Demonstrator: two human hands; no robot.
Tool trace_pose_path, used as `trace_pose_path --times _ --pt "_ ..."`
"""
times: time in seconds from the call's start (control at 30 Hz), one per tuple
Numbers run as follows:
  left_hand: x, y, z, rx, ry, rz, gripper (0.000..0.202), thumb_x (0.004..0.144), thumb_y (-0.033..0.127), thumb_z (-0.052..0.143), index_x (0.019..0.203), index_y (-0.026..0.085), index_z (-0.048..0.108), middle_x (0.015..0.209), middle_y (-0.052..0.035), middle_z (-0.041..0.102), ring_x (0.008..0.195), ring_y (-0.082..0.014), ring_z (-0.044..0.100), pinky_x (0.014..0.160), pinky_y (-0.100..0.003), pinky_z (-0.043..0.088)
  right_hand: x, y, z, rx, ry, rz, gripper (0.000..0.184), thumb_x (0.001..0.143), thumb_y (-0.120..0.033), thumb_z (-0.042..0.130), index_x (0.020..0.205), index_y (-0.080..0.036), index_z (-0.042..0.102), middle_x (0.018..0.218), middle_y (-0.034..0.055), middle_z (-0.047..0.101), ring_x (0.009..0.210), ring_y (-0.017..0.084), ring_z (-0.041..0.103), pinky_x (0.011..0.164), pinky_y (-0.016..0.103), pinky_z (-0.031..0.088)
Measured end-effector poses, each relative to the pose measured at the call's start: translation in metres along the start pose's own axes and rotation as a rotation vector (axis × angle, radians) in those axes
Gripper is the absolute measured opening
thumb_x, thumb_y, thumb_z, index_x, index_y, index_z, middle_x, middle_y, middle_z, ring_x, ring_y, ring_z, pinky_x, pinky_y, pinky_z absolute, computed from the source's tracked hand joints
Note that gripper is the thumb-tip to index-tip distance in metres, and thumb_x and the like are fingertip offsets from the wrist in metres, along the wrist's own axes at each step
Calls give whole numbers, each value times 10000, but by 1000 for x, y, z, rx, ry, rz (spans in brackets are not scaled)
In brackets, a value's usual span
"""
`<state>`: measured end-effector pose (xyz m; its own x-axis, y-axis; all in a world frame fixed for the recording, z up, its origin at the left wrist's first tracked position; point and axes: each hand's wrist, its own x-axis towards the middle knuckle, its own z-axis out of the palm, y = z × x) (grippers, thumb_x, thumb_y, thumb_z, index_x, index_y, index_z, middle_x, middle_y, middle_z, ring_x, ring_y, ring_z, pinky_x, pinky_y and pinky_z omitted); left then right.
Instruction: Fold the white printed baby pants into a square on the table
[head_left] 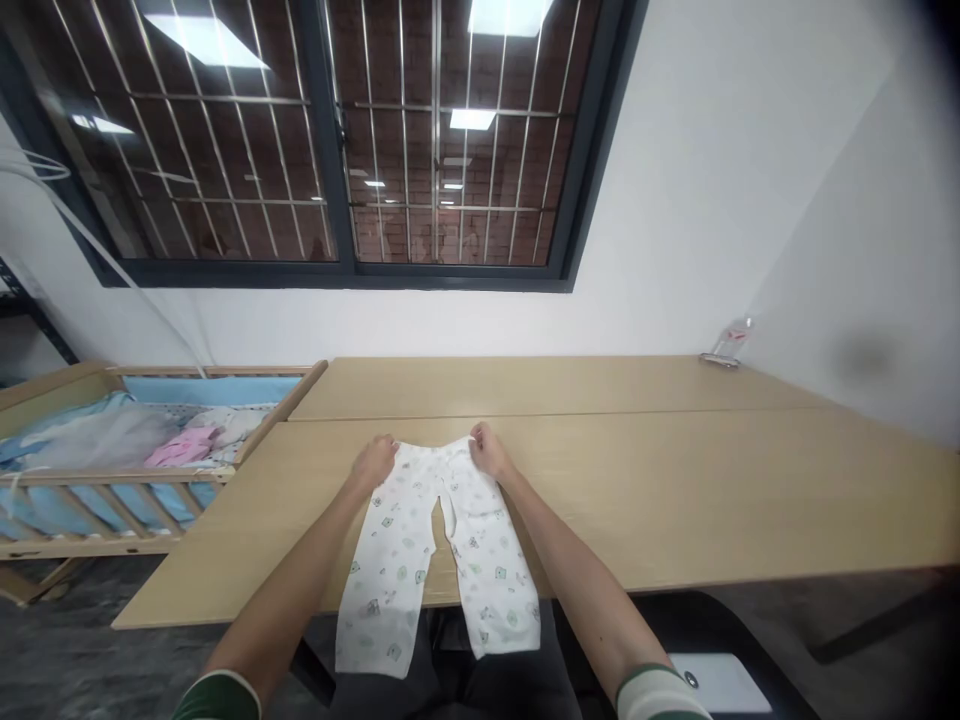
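Note:
A small pair of white baby trousers with a green print lies spread on the wooden table, waistband away from me, both legs hanging over the near edge. My left hand is closed on the left corner of the waistband. My right hand is closed on the right corner. Both forearms reach forward along the trouser legs.
A wooden cot with blue lining, netting and pink clothes stands at the left, against the table. A clear plastic bottle lies at the table's far right by the wall. A barred window is behind. A white object sits low on the right.

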<state>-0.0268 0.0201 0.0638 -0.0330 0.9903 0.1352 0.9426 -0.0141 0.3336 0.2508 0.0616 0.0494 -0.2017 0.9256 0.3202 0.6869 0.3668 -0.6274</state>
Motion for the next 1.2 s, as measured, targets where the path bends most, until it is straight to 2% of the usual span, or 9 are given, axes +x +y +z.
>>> trace_pose_path --times 0.1,0.17,0.23,0.33,0.5,0.63,0.93,1.1,1.2 --pt "-2 0 16 21 49 0 386 1043 388 442 1309 136 566 1262 -163 639 1166 -268 622 991 -446 501 -2 6 6 -57 3 5 228 891 -157 428 1085 -183 543 977 72 643 915 207 616 842 320 484" --pt "-7 0 21 29 97 35 484 1060 373 322 1439 94 437 1384 -220 566 1308 -297 536 1077 -442 425 -5 6 6 -88 9 -5 265 900 -166 446 1136 -161 566 1161 133 619 1063 226 593 952 340 456" --pt "-14 -1 24 31 107 109 559 1056 415 288 1502 84 344 1474 -216 504 1383 -290 468 1131 -413 369 -11 6 3 -145 -1 -56 313 937 -199 443 1214 -151 581 1292 160 580 1173 238 559 1033 342 416" --pt "-26 -6 31 40 49 228 612 1033 506 306 1495 113 385 1510 -181 502 1418 -281 443 1154 -381 340 -23 7 0 -272 -98 -180 390 986 -233 405 1323 -152 583 1356 151 600 1267 246 535 1100 346 373" --pt "-32 -16 50 88 -54 258 724 1010 577 267 1539 90 346 1629 -204 333 1530 -320 269 1190 -459 278 -31 13 1 -407 -260 -254 488 1040 -294 314 1442 -126 535 1524 140 516 1464 249 392 1200 387 279" --pt "-15 -18 61 125 -72 236 756 1015 577 209 1558 61 310 1656 -212 249 1557 -314 189 1210 -472 238 -18 21 7 -468 -293 -215 546 1054 -338 274 1528 -130 445 1605 125 407 1526 256 289 1224 426 236" --pt "42 -9 65 168 -64 198 744 1015 582 211 1550 79 329 1649 -213 275 1554 -311 200 1216 -457 233 24 34 8 -474 -331 -148 560 1062 -353 239 1570 -163 380 1644 113 334 1549 277 215 1224 468 178" --pt "56 -11 58 173 -84 233 711 1016 559 250 1532 79 352 1638 -225 296 1547 -305 225 1221 -464 211 36 41 9 -468 -338 -142 553 1064 -346 245 1565 -156 381 1650 117 322 1564 270 160 1230 474 156" --pt "54 -12 47 169 -99 257 690 1017 546 272 1519 82 366 1631 -227 311 1536 -306 254 1218 -469 209 43 45 10 -253 -320 -94 514 1034 -329 366 1512 -170 470 1636 101 357 1569 249 147 1249 453 115"
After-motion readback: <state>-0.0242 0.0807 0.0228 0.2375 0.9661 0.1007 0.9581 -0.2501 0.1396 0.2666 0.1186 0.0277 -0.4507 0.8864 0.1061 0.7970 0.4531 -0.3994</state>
